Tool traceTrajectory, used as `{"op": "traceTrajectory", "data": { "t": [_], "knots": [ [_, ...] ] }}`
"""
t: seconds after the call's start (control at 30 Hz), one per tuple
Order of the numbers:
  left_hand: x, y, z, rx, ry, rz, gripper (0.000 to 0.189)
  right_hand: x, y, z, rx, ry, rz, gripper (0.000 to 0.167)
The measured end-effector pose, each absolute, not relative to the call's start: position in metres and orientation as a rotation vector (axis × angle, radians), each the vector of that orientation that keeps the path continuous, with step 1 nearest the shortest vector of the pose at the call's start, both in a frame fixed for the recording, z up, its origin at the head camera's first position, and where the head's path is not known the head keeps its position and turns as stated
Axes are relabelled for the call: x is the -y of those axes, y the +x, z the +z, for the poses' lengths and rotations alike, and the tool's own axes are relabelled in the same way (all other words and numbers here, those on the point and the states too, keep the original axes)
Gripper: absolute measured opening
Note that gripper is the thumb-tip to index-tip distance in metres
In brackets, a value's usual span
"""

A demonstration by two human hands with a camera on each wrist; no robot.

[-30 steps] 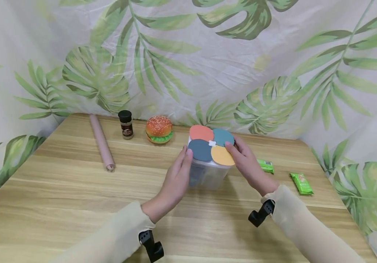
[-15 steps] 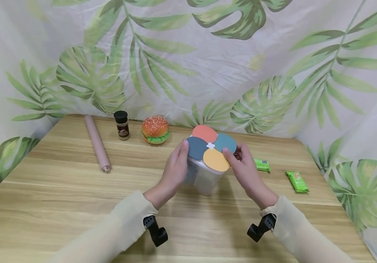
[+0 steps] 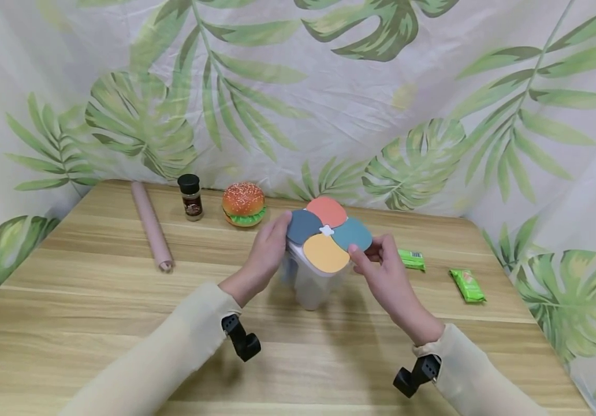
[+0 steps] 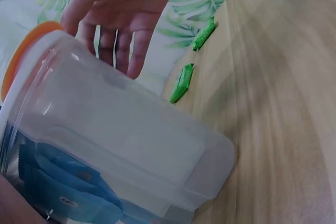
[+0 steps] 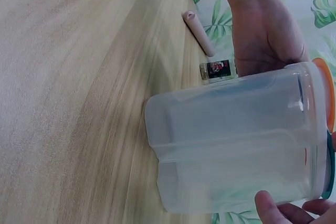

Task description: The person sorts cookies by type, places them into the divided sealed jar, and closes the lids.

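Observation:
Between both hands a clear plastic storage container [image 3: 310, 289] stands on the table. Its lid [image 3: 324, 230] has coral, teal, yellow and navy petal flaps, all lying flat. My left hand [image 3: 264, 251] holds the container's left side, thumb by the navy flap. On the other side my right hand [image 3: 388, 277] pinches the rim by the teal flap, its thumb on top. In the left wrist view, blue packets [image 4: 68, 182] show inside one compartment; the neighbouring one looks bare. The right wrist view shows my right fingertips [image 5: 268, 208] against the container wall.
Two green snack packets [image 3: 466, 286] [image 3: 411, 260] lie at the right. Toward the back left are a burger-shaped item [image 3: 244, 204], a black-capped spice jar [image 3: 190, 197] and a rolled pinkish sheet [image 3: 151, 226]. Leaf-print cloth [image 3: 256, 98] hangs behind the wooden table [image 3: 95, 300].
Both hands have turned the container clockwise, so the yellow flap now faces me and the navy one points left. The head view has also shifted slightly.

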State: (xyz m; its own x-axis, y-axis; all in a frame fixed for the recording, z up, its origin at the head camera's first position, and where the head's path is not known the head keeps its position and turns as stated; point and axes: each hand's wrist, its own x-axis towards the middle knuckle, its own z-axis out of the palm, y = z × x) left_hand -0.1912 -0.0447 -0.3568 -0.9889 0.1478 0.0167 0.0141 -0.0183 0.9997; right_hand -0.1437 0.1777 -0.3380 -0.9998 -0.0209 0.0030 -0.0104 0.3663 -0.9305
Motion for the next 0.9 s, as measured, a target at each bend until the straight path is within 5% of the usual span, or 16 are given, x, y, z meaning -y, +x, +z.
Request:
{"op": "traceTrajectory", "data": {
  "t": [0.4,0.63,0.77,0.9],
  "knots": [
    [0.052,-0.195,-0.353,-2.185,0.193,2.097,0.053,-0.181,-0.143,-0.341,-2.652,-0.102,-1.688,0.039],
    [0.055,-0.196,-0.351,-2.268,0.205,2.043,0.052,-0.19,-0.148,-0.334,-2.641,-0.081,-1.572,0.063],
    [0.057,-0.197,-0.35,-2.314,0.249,2.035,0.05,-0.194,-0.151,-0.332,-2.706,-0.259,-1.528,0.068],
    [0.058,-0.197,-0.351,-2.346,0.334,2.024,0.048,-0.197,-0.154,-0.329,-2.881,-0.598,-1.406,0.052]
  ]
}}
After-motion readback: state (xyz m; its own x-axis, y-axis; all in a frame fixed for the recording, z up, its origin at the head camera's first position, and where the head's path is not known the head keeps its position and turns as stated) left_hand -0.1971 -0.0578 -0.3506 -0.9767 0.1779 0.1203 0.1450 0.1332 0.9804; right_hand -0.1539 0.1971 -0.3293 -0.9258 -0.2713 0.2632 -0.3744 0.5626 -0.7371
